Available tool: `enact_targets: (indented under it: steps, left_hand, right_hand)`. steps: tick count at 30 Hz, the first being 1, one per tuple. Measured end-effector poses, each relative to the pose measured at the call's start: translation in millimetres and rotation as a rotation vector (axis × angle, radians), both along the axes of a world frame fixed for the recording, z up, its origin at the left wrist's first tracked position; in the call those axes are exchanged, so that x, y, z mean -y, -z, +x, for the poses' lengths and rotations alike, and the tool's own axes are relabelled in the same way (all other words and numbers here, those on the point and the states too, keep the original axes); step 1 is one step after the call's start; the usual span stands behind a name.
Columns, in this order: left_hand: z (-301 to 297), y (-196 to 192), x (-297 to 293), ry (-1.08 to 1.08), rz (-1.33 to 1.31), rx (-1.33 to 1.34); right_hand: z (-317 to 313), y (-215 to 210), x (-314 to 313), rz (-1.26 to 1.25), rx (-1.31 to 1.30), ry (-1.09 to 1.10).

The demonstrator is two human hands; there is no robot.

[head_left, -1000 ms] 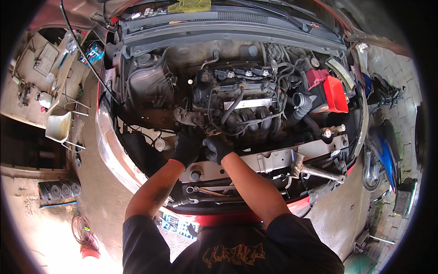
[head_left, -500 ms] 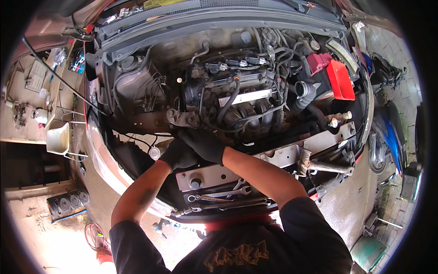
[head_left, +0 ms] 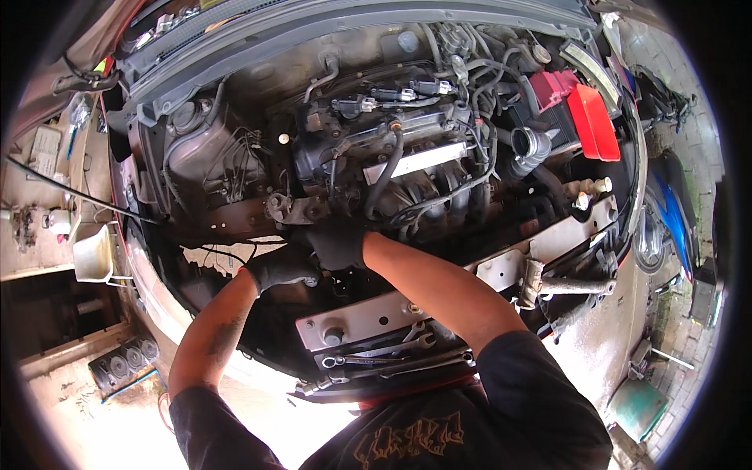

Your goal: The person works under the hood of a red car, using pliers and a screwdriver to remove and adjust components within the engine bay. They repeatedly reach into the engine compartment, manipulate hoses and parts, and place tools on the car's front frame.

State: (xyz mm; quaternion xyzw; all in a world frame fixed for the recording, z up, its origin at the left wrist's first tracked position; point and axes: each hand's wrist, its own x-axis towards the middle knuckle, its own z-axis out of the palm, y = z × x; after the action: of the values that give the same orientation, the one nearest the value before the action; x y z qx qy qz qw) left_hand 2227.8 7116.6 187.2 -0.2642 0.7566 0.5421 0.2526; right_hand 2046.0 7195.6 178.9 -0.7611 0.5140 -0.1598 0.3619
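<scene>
Engine (head_left: 392,168), heavy, rigid and greasy, mid-bay behind the front crossmember (head_left: 376,313); gloved left hand (head_left: 280,270) and right hand (head_left: 337,244) close together at its near lower edge, grip not discernible, wrenches (head_left: 384,354) nearer.

Both gloved hands reach low into the engine bay — left hand (head_left: 280,270) beside right hand (head_left: 338,247), under the engine (head_left: 392,172). Wrenches (head_left: 384,354) lie below them — nearer the person.
</scene>
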Motion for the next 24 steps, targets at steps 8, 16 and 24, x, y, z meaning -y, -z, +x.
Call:
enact_targets:
  steps: [8, 16, 24]
  left_hand:
    - [4, 3, -9, -0.729, 0.632, 0.183]
    - [22, -40, -65, 0.213, -0.516, -0.403]
    - [23, -22, -86, 0.303, -1.148, -0.079]
  right_hand:
    - [-6, 51, 57, 0.091, 0.022, -0.321]
    - [52, -7, -68, -0.562, -0.061, 0.45]
    - [44, -8, -71, -0.317, 0.111, 0.354]
